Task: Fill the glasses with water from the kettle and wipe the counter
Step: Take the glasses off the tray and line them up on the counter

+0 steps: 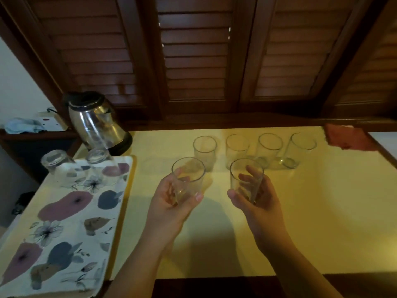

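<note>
Your pale yellow worktop [290,222] carries four upright empty glasses [237,147] in a row near its back edge, a steel kettle [97,123] at the back left corner, a floral tray [71,211] on the left, and a reddish cloth [350,138] at the back right.

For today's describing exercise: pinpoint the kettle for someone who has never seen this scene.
Start at the yellow counter and follow it to its far left corner. There, behind the floral tray, stands the kettle: shiny steel with a black lid and base, unlike the clear glasses nearby.
</note>
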Available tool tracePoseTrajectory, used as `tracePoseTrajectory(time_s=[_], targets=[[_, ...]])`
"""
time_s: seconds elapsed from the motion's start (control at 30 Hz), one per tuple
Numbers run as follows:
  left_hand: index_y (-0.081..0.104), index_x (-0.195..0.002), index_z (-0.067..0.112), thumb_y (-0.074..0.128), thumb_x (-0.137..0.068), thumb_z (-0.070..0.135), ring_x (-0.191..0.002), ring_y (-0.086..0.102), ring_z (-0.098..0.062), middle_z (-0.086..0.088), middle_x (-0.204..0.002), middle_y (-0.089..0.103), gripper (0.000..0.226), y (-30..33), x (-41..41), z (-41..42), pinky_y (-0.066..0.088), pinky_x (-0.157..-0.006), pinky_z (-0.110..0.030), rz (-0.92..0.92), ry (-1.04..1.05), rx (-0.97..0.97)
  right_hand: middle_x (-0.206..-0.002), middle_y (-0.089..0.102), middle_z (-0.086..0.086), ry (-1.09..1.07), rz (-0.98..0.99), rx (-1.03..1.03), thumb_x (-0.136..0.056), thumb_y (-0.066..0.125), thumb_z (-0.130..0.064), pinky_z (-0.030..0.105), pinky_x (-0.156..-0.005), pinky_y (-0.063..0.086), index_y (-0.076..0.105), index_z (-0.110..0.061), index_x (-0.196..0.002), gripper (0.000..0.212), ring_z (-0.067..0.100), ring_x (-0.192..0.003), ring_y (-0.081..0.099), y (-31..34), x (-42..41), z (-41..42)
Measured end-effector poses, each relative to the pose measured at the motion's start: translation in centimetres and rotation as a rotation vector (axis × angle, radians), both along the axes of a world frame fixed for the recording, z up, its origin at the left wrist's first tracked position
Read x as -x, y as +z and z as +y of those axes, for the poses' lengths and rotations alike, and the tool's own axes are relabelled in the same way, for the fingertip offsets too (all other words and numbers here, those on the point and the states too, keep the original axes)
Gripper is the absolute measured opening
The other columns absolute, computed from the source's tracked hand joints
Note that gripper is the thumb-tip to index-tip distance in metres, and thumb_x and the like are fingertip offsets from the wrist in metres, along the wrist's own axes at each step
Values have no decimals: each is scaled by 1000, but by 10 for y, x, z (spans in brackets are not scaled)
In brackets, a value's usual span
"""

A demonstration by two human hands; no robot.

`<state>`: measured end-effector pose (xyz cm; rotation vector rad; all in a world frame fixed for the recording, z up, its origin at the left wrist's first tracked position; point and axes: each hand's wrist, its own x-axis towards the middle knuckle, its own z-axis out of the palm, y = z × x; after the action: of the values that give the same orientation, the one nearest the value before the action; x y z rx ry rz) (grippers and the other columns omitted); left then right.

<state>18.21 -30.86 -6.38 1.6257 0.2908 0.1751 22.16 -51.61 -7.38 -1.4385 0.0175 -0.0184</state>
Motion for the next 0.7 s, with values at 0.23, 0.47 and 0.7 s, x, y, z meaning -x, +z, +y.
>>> tracePoseTrajectory(time_s=[0.23,0.47,0.7], targets=[[67,-129,44,91,-74,37,-116,68,-1,19,-123,72,61,-6,-30,-90,57,-101,-38,32,-56,-21,-128,71,-9,-42,-66,140,-73,92,-28,45,-109,56,63,-36,-136,70,10,-124,66,-14,-26,-88],[65,-126,40,95,-76,22,-112,70,1,20,-119,74,61,-19,-51,-153,57,-91,-21,25,-87,-58,-129,70,-15,-46,-94,237,-76,94,-31,34,-98,56,59,-41,-135,70,10,-126,67,-24,-44,-147],[62,-120,39,101,-69,25,-114,69,1,23,-118,73,66,-37,-68,-187,55,-96,-26,41,-52,-129,-128,69,-13,-36,-86,249,-79,95,-13,39,-106,54,59,-39,-127,66,15,-127,65,-38,-57,-178]])
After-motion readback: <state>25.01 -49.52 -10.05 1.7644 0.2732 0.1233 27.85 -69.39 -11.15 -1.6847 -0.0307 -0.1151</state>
